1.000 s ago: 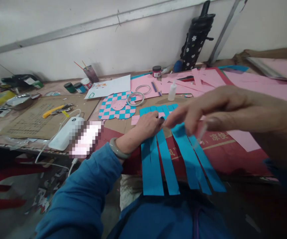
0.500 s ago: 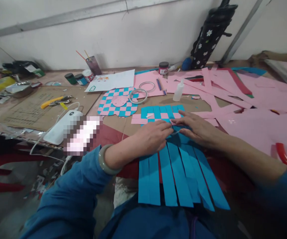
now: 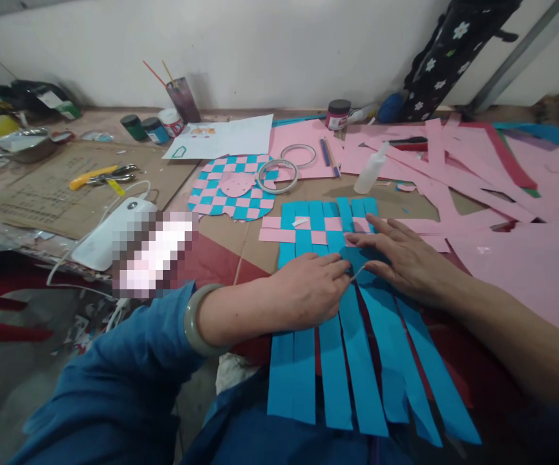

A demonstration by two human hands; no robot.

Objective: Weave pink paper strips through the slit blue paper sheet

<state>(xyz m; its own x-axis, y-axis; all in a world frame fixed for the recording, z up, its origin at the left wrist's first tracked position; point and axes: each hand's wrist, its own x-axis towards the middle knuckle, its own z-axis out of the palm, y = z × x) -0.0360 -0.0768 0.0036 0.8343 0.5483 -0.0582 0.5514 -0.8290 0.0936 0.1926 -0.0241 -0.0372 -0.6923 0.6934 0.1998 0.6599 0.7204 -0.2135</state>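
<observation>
Blue paper strips (image 3: 330, 381) hang over the table's front edge, joined to a partly woven section crossed by pink strips (image 3: 272, 230). Over the middle of the blue strips, my left hand (image 3: 308, 290) has its fingers curled and pressed together at a thin pale piece too small to name. That thin piece reaches toward the thumb of my right hand (image 3: 398, 255), whose fingers are spread on the weave's right side. A small white scrap (image 3: 300, 221) lies on the weave.
Behind are a checkered woven piece (image 3: 211, 187), tape rings (image 3: 277, 176), a glue bottle (image 3: 371, 171), and pencils. Pink sheets (image 3: 516, 258) spread to the right. At left lie yellow-handled pliers (image 3: 97, 176), a white power bank (image 3: 114, 234) and a blurred-out device. Paint jars stand along the wall.
The view has shifted, so the table items sit differently in the frame. Both hands are slightly lower over the blue strips, and more of the woven section shows above my left hand.
</observation>
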